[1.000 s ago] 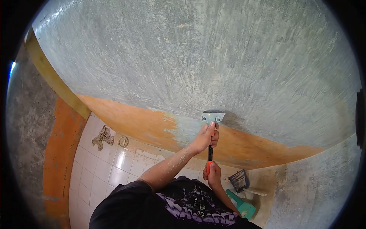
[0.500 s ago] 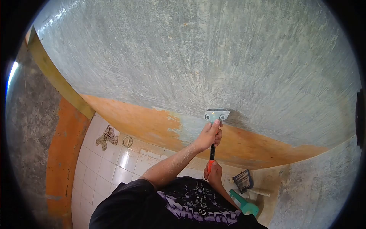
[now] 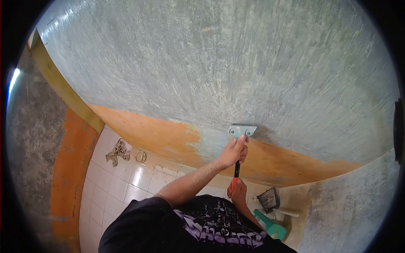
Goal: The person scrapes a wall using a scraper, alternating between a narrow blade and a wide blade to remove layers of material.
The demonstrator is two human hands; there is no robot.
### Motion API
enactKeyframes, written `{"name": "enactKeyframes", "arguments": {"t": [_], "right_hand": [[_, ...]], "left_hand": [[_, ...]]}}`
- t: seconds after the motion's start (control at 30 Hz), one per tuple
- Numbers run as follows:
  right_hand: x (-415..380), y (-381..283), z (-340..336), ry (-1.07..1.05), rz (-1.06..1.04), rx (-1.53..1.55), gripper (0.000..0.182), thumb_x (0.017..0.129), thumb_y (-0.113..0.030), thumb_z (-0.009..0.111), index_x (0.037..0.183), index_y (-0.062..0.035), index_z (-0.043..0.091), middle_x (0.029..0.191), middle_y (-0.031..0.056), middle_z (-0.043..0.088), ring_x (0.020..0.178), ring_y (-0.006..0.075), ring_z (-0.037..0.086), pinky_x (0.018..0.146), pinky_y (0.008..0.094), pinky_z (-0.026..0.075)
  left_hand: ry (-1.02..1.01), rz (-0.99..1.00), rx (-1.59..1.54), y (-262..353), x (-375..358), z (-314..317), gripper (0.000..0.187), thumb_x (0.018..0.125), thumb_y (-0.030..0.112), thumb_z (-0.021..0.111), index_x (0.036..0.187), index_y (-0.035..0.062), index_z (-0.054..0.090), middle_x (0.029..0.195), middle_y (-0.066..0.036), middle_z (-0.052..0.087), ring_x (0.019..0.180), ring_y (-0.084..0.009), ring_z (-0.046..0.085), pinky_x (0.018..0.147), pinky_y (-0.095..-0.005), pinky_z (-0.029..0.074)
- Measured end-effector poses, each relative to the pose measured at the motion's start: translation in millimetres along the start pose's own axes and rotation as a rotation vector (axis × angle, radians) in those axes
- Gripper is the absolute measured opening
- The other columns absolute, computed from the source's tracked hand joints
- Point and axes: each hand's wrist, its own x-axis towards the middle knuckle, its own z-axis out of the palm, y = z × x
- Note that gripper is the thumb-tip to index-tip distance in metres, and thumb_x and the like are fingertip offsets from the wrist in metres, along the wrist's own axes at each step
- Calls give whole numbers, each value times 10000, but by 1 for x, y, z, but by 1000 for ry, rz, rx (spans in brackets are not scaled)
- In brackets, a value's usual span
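My left hand grips a scraper high on its shaft, just under the metal blade. The blade lies flat against the wall, at the line where bare grey plaster meets the band of orange paint. My right hand holds the lower end of the black and orange handle. Left of the blade, a patch of the orange band is scraped down to grey.
White floor tiles lie below, with a crumpled rag and a round drain ring. At the lower right stand a teal plastic item and a dark brush-like tool. Another orange-painted wall rises at the left.
The scraper blade and both hands have shifted slightly to the right along the paint edge, and in the last half second a little downward.
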Motion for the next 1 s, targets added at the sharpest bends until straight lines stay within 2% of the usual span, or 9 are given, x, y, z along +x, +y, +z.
{"name": "enactKeyframes", "arguments": {"t": [0.2, 0.3, 0.5, 0.67, 0.8, 0.9, 1.0], "right_hand": [[1, -16, 8, 27, -29, -31, 513, 1053, -488, 308, 828, -53, 461, 540, 27, 427, 403, 113, 399, 391, 262, 335], [-2, -4, 2, 29, 11, -46, 512, 1052, -491, 311, 831, -54, 459, 533, 25, 424, 406, 113, 400, 394, 259, 335], [0, -19, 10, 44, -44, -62, 515, 1049, -499, 323, 835, -52, 464, 531, 23, 426, 399, 111, 393, 388, 257, 324], [-4, -4, 2, 46, -6, -53, 508, 1047, -500, 332, 836, -58, 467, 530, 20, 424, 398, 107, 392, 383, 256, 320], [-2, -11, 8, 57, -41, -74, 499, 1049, -494, 333, 837, -63, 467, 528, 15, 416, 400, 104, 392, 382, 255, 321], [-7, -11, 5, 64, 23, 14, 425, 1047, -433, 406, 802, -88, 454, 581, -17, 418, 443, 73, 405, 399, 227, 322], [-7, -9, 6, 67, 29, 26, 420, 1049, -423, 407, 805, -84, 460, 580, -15, 423, 438, 73, 402, 398, 226, 318]], "left_hand": [[-10, 78, -18, 12, 2, 3, 421, 1040, 533, 338, 1036, 120, 419, 592, 22, 335, 480, -94, 329, 480, -286, 341], [-32, 35, 9, 3, 0, -3, 465, 1038, 563, 285, 1051, 112, 393, 584, 24, 309, 475, -93, 313, 490, -281, 344], [-56, 99, 48, 18, 1, 1, 492, 1029, 589, 287, 1054, 110, 397, 582, 25, 306, 476, -94, 318, 495, -278, 347], [-22, 46, -8, -1, 0, -7, 485, 1033, 582, 278, 1063, 114, 403, 579, 26, 306, 474, -93, 312, 493, -282, 346], [-44, 68, -5, 10, -1, -4, 477, 1032, 584, 280, 1069, 124, 401, 577, 30, 303, 473, -91, 296, 492, -284, 335], [-22, 54, -65, 3, -2, -5, 448, 1037, 548, 329, 1055, 107, 410, 578, 21, 307, 470, -96, 305, 481, -290, 336], [3, 38, -62, -1, -1, -5, 442, 1038, 544, 329, 1059, 111, 415, 570, 23, 304, 468, -97, 309, 482, -293, 340]]}}
